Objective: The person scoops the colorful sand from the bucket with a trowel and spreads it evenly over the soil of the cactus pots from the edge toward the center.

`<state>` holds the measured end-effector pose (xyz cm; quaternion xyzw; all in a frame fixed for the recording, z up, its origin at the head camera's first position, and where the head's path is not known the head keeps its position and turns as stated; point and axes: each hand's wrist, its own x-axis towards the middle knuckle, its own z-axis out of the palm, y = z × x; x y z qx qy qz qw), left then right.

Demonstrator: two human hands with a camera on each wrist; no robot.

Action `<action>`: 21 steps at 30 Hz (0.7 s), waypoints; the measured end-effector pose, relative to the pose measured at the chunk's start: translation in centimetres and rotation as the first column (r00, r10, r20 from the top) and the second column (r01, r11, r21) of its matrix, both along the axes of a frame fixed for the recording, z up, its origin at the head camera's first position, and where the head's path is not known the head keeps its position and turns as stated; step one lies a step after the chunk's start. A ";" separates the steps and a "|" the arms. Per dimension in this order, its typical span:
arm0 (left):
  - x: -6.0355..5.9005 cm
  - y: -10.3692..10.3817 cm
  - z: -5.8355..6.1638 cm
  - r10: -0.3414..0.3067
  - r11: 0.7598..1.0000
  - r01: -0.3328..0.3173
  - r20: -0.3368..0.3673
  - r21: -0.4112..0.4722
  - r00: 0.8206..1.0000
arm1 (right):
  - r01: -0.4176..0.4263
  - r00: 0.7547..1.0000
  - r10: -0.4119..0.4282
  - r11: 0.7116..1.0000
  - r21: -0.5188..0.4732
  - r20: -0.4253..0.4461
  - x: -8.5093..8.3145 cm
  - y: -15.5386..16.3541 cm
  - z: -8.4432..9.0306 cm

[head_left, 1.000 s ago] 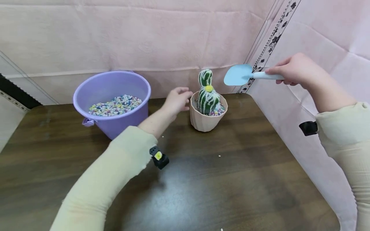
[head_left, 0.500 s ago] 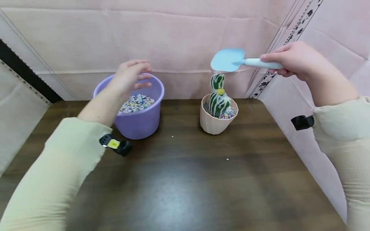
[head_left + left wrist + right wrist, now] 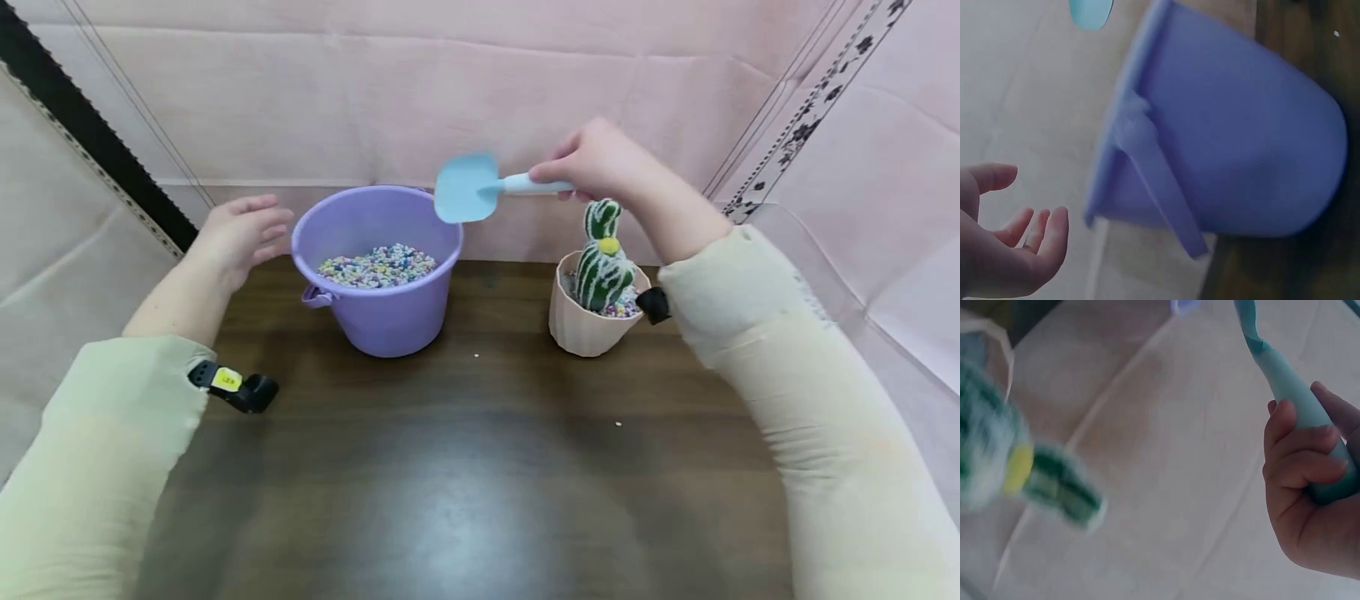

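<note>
My right hand (image 3: 603,162) grips the pale handle of a light blue toy shovel (image 3: 467,190), its fingers wrapped round it in the right wrist view. The blade hangs in the air by the right rim of a purple bucket (image 3: 393,321), which holds small multicoloured pebbles (image 3: 381,267). To the left of the bucket, my left hand (image 3: 238,233) is raised with relaxed fingers, apart from the rim and holding nothing. Under my right forearm stands a pale pink pot (image 3: 585,332) with a green-and-white knitted cactus (image 3: 602,271) bearing a yellow flower.
A dark wooden table (image 3: 450,467) carries the bucket and pot, with a few stray white pebbles on it. Pink-white cloth (image 3: 480,92) hangs behind and at both sides. The bucket's handle (image 3: 1166,194) hangs down on its left side.
My left hand has moved left from beside the pot, across the bucket, to its far side. My right hand has carried the shovel left, past the cactus to the bucket. The view has shifted.
</note>
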<state>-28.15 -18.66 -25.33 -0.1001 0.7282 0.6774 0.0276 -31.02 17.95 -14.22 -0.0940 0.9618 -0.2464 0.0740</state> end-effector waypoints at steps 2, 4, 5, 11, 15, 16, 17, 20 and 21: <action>0.0 -0.1 -0.8 -0.009 1.000 0.009 0.016 -0.002 1.000 | -0.024 0.999 0.025 0.999 0.037 -0.025 -0.3 -1.5 -0.8; 0.0 0.0 -1.5 -0.016 1.000 0.016 0.024 0.006 1.000 | -0.042 0.998 0.045 0.997 0.065 -0.048 -0.6 -3.0 -1.7; -0.1 0.2 -1.7 -0.019 1.000 0.019 0.027 0.000 0.999 | -0.051 0.997 0.055 0.996 0.078 -0.058 -0.7 -3.6 -2.2; -0.1 1.5 -2.9 -0.058 0.997 0.061 0.060 -0.049 0.997 | -0.085 0.991 0.104 0.976 0.201 -0.087 -1.5 -6.8 -5.1; 0.2 2.1 -3.4 -0.063 0.997 0.066 0.060 -0.049 0.996 | -0.070 0.994 0.093 0.951 0.301 -0.063 -1.9 -8.4 -6.6; 0.3 2.2 -3.5 -0.061 0.997 0.063 0.058 -0.043 0.996 | -0.081 0.993 0.103 0.941 0.328 -0.050 -1.9 -8.8 -7.0; 0.4 2.3 -3.5 -0.058 0.998 0.060 0.058 -0.030 0.997 | -0.098 0.992 0.118 0.931 0.351 -0.037 -1.9 -9.2 -7.4; 0.8 2.7 -3.7 -0.047 0.999 0.046 0.069 0.006 0.996 | -0.169 0.984 0.179 0.913 0.372 0.007 -2.1 -10.1 -8.3; 0.9 2.9 -3.7 -0.043 0.999 0.043 0.075 0.013 0.996 | -0.193 0.980 0.197 0.908 0.372 0.028 -2.2 -10.4 -8.5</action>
